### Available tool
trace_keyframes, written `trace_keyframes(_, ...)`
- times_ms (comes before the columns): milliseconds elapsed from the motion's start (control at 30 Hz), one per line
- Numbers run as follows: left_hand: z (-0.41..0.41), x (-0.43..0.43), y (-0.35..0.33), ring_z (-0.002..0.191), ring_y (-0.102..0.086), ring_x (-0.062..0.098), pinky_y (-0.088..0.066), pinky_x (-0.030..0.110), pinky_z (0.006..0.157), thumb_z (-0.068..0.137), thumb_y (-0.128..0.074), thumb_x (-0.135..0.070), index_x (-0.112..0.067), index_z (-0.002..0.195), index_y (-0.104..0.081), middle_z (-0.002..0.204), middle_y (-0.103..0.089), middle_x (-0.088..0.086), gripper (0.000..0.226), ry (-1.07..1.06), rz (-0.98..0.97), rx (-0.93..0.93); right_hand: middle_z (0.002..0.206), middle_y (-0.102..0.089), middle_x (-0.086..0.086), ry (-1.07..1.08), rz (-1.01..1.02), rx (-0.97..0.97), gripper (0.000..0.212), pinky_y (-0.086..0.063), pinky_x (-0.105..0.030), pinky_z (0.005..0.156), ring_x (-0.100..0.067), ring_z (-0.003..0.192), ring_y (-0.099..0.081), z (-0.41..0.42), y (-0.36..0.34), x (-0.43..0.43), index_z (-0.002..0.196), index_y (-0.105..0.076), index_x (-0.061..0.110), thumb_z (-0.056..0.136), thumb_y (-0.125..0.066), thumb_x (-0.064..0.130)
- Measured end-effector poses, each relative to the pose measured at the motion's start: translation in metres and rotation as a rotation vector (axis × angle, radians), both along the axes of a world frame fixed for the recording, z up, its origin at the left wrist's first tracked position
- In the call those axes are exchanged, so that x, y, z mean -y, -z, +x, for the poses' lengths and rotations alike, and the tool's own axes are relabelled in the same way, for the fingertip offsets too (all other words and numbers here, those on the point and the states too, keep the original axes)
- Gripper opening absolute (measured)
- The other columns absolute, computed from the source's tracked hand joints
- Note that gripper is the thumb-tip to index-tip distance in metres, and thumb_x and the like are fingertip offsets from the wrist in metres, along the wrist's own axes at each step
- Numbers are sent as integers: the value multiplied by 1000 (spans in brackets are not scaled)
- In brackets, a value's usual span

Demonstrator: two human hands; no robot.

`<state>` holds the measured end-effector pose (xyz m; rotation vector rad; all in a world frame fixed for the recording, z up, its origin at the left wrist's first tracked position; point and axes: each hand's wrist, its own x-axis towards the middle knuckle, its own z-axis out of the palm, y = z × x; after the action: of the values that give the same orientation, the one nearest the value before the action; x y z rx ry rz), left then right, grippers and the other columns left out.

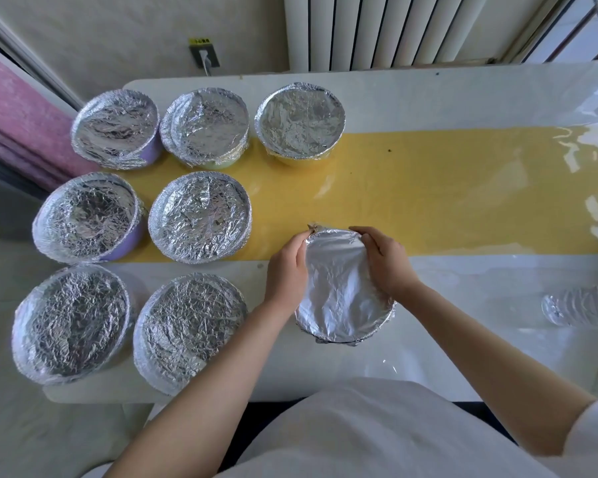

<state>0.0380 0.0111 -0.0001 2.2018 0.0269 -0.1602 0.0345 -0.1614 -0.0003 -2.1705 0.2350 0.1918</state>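
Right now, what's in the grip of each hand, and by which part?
Both hold the foil-covered bowl: the left hand pinches its far-left rim, the right hand its far-right rim.

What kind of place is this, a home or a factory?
Probably a room in a home, though that is uncertain: a radiator and a wall socket with a plug stand behind a glossy table, where the left hand and right hand hold a foil-covered bowl beside seven more.
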Motion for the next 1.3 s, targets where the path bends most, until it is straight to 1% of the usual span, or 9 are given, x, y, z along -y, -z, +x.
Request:
trace_keyframes(167,2,5,1,89,-57,20,-31,16,64,100,-37,-10,-6,121,-59,107,-67,11,31,-69,-6,-58,105,-68,-15,-1,-47,-19,30,-37,-30,77,-32,97,-59,3,1,-1,117,-62,9,101,-38,15)
trace_keyframes(300,3,5,1,99,-58,25,-32,17,68,100,-36,-11,-6,122,-58,111,-65,11,31,-76,-4,-69,106,-68,-16,-36,-103,-7,29,-35,-32,75,-34,97,-59,4,-1,-2,117,-61,8,100,-38,14)
trace_keyframes(433,-2,4,1,89,-50,15,-37,15,78,99,-38,-9,-2,122,-57,105,-51,11,30,-76,-47,-35,109,-66,-16,-158,-215,-88,30,-36,-31,73,-34,101,-58,16,-4,2,120,-59,9,100,-37,14)
trace_keyframes(600,-3,5,5,85,-49,19,-34,11,73,93,-50,-4,-5,112,-65,90,-50,6,24,-142,4,90,127,-60,-7,-369,-252,-66,33,-36,-28,92,-26,117,-54,35,-15,-9,128,-55,13,101,-37,20)
trace_keyframes(700,-3,5,10,88,-58,25,-44,30,78,89,-57,-6,-7,97,-67,90,-63,8,13,-230,-37,73,121,-63,-10,-438,-280,-82,33,-36,-28,84,-28,110,-56,42,-18,-19,127,-57,12,101,-37,21)
trace_keyframes(900,-7,9,8,78,-53,19,-34,9,68,86,-59,-1,-5,85,-66,82,-63,7,9,-266,-38,127,108,-67,-12,-444,-328,-76,27,-40,-33,78,-33,98,-58,42,-17,-21,117,-62,13,99,-41,17)
trace_keyframes(1067,-10,11,6,77,-48,17,-29,17,67,84,-61,2,-5,81,-67,77,-64,6,9,-253,1,189,97,-66,-18,-577,-398,-137,22,-43,-42,73,-36,86,-57,49,-18,-20,100,-61,3,92,-40,3)
trace_keyframes(1200,-11,10,7,79,-50,20,-32,19,69,84,-61,1,-6,82,-67,79,-65,7,9,-223,9,203,106,-67,-11,-627,-357,-123,27,-39,-34,78,-30,96,-57,49,-23,-19,113,-62,9,97,-39,8)
trace_keyframes(1300,-11,11,8,81,-50,19,-31,16,70,85,-60,0,-5,83,-66,81,-64,7,9,-188,25,211,100,-67,-15,-629,-379,-97,30,-43,-38,76,-33,91,-58,45,-23,-21,110,-62,9,91,-41,0)
